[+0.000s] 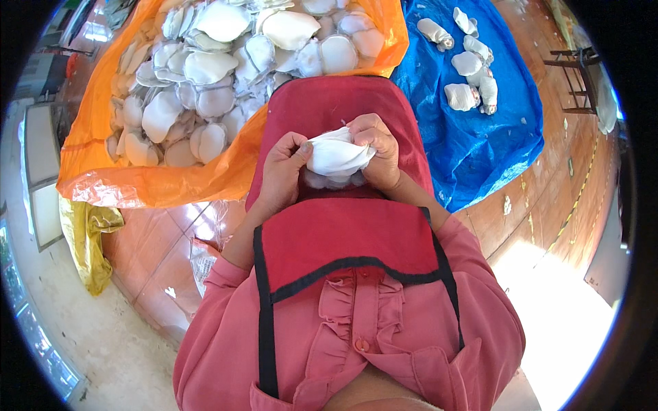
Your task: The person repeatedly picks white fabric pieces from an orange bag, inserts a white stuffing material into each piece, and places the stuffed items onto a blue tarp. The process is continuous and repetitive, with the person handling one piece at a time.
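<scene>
Over my lap, my left hand (284, 168) and my right hand (377, 147) pinch a white cloth piece (339, 152) from its two sides. It is stretched and creased between my fingers, and both hands are closed on its edges. Directly beneath it, several pale rounded pads (332, 181) show against the red apron (336, 99); I cannot tell whether they are wrapped in the cloth or lie under it. At the far left, a large heap of white, cup-shaped pads (209, 66) fills an open orange sack (161, 188).
A blue plastic sheet (473, 164) lies at the right, holding several white bundles (460, 97). Yellow plastic (89, 240) lies at the left on the tiled floor (161, 264). A dark wooden stool (576, 79) stands at the far right.
</scene>
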A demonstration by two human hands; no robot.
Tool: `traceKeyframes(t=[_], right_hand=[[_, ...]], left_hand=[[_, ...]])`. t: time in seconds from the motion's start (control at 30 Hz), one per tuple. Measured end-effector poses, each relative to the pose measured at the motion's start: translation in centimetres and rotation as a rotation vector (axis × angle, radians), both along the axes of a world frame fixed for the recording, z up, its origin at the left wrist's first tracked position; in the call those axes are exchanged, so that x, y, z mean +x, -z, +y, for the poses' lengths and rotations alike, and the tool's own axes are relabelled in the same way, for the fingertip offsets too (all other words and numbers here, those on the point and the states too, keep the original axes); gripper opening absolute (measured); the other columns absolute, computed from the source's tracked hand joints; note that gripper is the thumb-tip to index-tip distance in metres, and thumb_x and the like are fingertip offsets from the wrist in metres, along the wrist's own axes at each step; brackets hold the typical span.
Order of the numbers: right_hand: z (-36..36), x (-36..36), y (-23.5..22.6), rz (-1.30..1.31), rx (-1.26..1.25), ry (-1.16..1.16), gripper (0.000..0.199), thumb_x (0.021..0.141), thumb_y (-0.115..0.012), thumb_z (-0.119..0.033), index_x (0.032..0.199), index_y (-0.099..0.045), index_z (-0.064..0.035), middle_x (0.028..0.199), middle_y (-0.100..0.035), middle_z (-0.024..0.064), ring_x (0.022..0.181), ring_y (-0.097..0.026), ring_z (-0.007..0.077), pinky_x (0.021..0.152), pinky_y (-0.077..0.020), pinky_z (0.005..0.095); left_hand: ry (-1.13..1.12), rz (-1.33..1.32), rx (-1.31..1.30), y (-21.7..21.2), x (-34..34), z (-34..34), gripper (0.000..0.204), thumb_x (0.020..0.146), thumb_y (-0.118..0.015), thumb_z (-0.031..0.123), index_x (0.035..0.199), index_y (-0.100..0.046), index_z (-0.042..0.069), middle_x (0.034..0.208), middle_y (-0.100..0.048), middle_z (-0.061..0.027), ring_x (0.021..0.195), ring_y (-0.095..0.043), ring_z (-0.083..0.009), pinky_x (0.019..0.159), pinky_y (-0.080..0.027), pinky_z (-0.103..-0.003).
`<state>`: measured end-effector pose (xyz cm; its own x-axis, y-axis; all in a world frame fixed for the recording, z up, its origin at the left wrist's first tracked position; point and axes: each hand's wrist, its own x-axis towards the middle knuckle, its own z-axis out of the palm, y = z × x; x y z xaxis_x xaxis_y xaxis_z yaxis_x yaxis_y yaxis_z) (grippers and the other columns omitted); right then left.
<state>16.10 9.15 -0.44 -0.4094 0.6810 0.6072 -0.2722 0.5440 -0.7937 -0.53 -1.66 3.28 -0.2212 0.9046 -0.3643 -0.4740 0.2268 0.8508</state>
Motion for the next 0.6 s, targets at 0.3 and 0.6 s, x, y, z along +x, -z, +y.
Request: traceKeyframes(t=[0.3, 0.6], right_hand=[[0.3, -0.6, 0.0, 0.040, -0.164, -0.109, 0.034, 0.071, -0.072, 0.007, 0.092, -0.053, -0.0114, 0.095, -0.054, 0.0071, 0.087, -0.055, 0.0193, 0.082, -0.0481, 0.0335], [-0.1, -1.0, 0.3, -0.082, -0.212, -0.079, 0.032, 0.070, -0.072, 0.004, 0.094, -0.057, -0.0092, 0.094, -0.058, 0.0076, 0.086, -0.058, 0.0226, 0.077, -0.0479, 0.0318]], left_hand=[[0.140, 0.316, 0.087, -1.6, 1.1, 0.2, 0.019, 0.090, -0.069, 0.017, 0.098, -0.057, 0.004, 0.082, -0.058, 0.0011, 0.076, -0.053, -0.0059, 0.070, -0.046, -0.022], [0.073, 0.574, -0.114, -1.3, 1.2, 0.6, 0.031, 0.082, -0.076, 0.016, 0.103, -0.058, 0.002, 0.090, -0.066, -0.0075, 0.078, -0.062, -0.0126, 0.068, -0.051, -0.028]])
